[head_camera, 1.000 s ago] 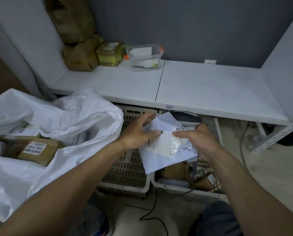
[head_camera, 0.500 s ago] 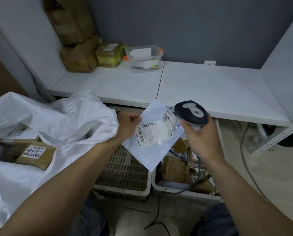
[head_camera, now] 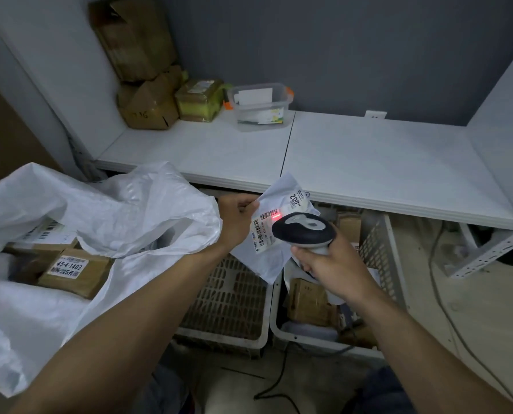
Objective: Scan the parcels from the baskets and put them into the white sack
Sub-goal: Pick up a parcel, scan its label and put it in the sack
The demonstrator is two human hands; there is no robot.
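My left hand [head_camera: 236, 217] pinches the left edge of a flat white mailer parcel [head_camera: 268, 255] and holds it up over the baskets. A red scan line glows on its barcode label. My right hand [head_camera: 328, 262] grips a black-and-grey handheld scanner [head_camera: 303, 231], whose head points at that label from the right. The white sack [head_camera: 123, 210] lies open at the left with brown labelled boxes [head_camera: 73, 271] inside. Below my hands sit the left basket [head_camera: 228, 297], which shows only its slotted floor, and the right basket [head_camera: 377, 240], which holds brown parcels [head_camera: 307, 300].
A white shelf [head_camera: 368, 162] runs above the baskets. At its back left stand cardboard boxes [head_camera: 147, 106], a green-taped package [head_camera: 200, 100] and a clear plastic tub [head_camera: 261, 103]. Cables [head_camera: 446, 294] trail over the floor at the right, near a metal bracket [head_camera: 488, 252].
Both hands lifted the mailer out of the right basket. My right hand took up the scanner and brought it down in front of the label, where the red line now shows.
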